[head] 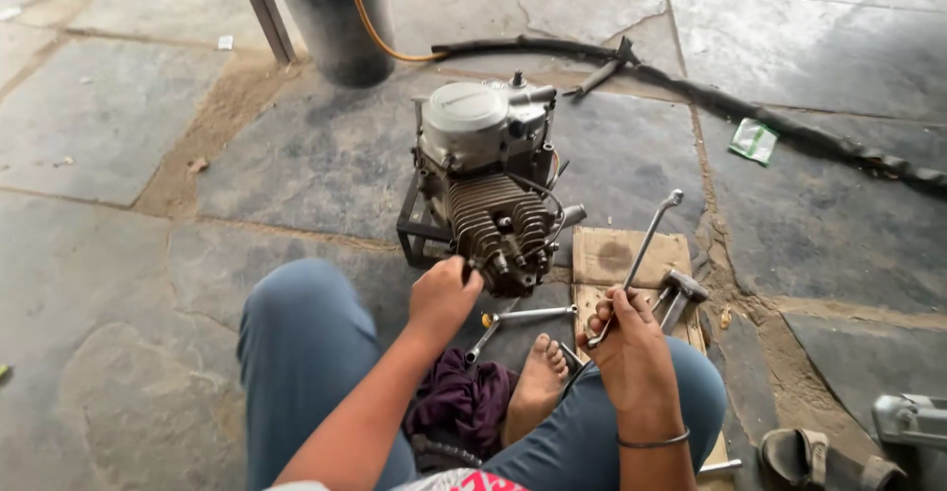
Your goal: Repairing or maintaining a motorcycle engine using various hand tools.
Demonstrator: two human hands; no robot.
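Stone floor; right hand [629, 338] angles wrench [641, 254] up-right, away

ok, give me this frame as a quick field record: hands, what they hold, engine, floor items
left hand: closed, against the finned engine at its near end
right hand: gripping a long bent metal wrench
engine: on a dark frame stand, stone floor
near hands: second wrench, hammer, cardboard, purple rag
far: black hose, dark bin
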